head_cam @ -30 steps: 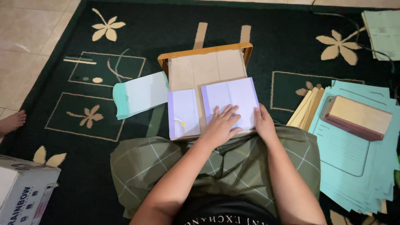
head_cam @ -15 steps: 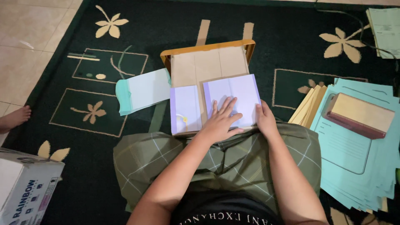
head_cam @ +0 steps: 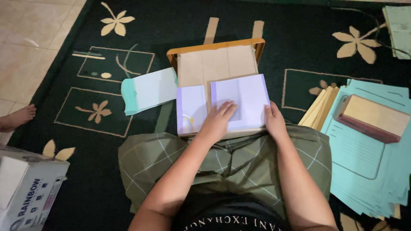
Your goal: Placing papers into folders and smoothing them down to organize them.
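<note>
Dark green carpet [head_cam: 107, 171] with cream flower motifs; I sit on it with a small wooden worktop [head_cam: 216, 47] just beyond my knees.

My left hand [head_cam: 219, 121] lies flat on the lavender folded sheet [head_cam: 246, 96] at the near right of the worktop, fingers [head_cam: 229, 109] spread and pressing down. My right hand [head_cam: 274, 121] rests along that sheet's right edge, fingers together against it; whether they pinch it I cannot tell. A second lavender sheet [head_cam: 191, 107] lies just left, touching the first. Left of the worktop sits a stack of pale teal sheets [head_cam: 147, 90]; to the right, yellow folders [head_cam: 319, 107], teal forms [head_cam: 364, 167] and a wooden block [head_cam: 374, 117] on them. A white box [head_cam: 25, 192] stands near left.
</note>
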